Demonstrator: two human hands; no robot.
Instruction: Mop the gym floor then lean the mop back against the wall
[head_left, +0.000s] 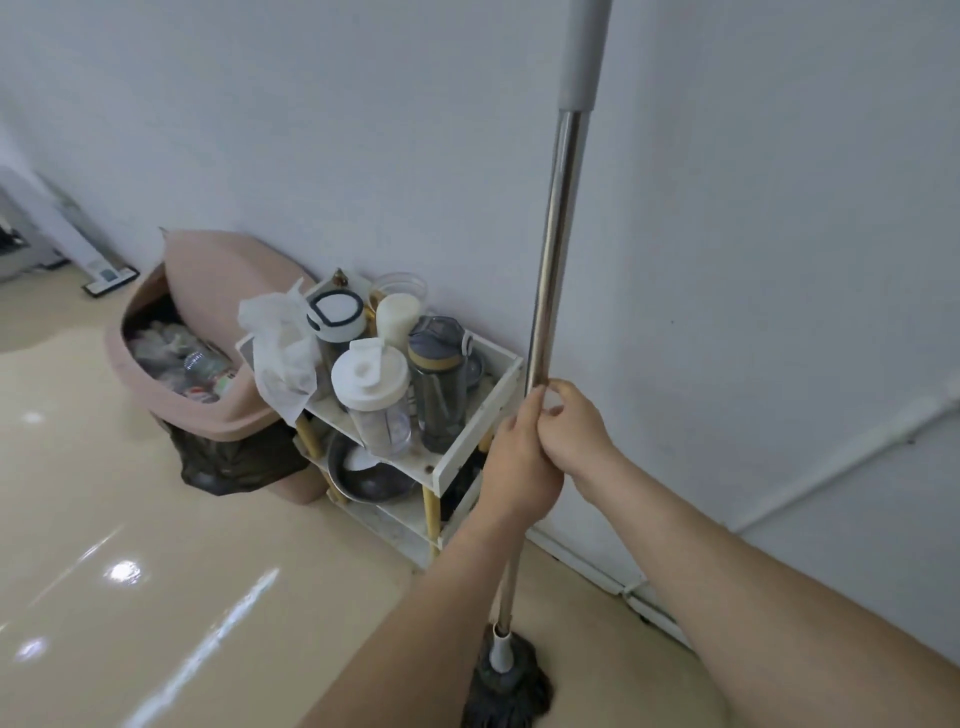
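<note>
At the left of the frame the floor (156, 597) is seen glossy with light reflections, and a bin (208, 374) and a shelf (467, 447) stand by the wall (753, 260). In the centre the mop (550, 260) is held almost upright, its head (506, 691) on the floor at the bottom. The left hand (519, 467) is closed around the pole; just beside it, the right hand (576, 421) is closed higher. The leaning step seems in hand: the pole must be tipped gently to the wall and released.

Bin (218, 415) left of shelf (467, 447); mop (550, 260) right, against wall (753, 260).
</note>
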